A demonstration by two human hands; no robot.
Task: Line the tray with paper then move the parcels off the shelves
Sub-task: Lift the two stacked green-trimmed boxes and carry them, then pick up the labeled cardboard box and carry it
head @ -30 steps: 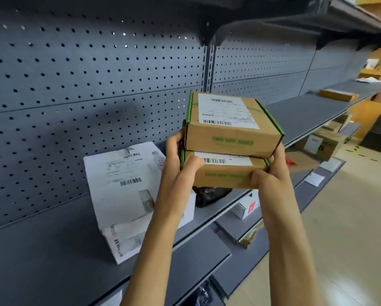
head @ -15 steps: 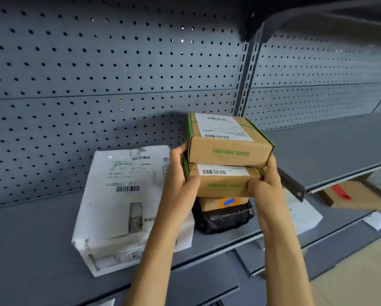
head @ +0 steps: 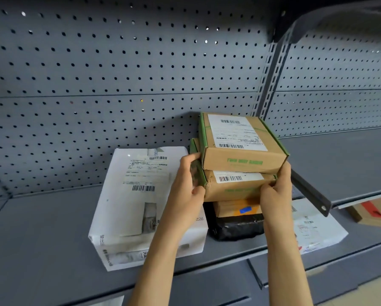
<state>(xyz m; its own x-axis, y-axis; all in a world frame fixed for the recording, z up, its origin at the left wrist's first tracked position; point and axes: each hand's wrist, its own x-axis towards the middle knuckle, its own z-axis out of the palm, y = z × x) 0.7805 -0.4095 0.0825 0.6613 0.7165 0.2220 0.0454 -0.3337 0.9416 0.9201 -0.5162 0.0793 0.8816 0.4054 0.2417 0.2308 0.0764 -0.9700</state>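
We clamp the lower box w/ left hand & right hand closed on its ends (upper box just rides on top), both held above the shelf pile so the stack stays level.

Parcel storage or pick-up room, probably part of a courier depot or stockroom. Grey metal shelving runs along the wall, backed by perforated pegboard panels and divided by a slotted upright that carries a bracket for the shelf above. Goods on the shelf are all shipping items: a white mailer bag with barcode labels, a black-wrapped packet, and brown cartons bearing printed address labels. A lower shelf holds a flat cardboard parcel, though blur leaves its markings unreadable.
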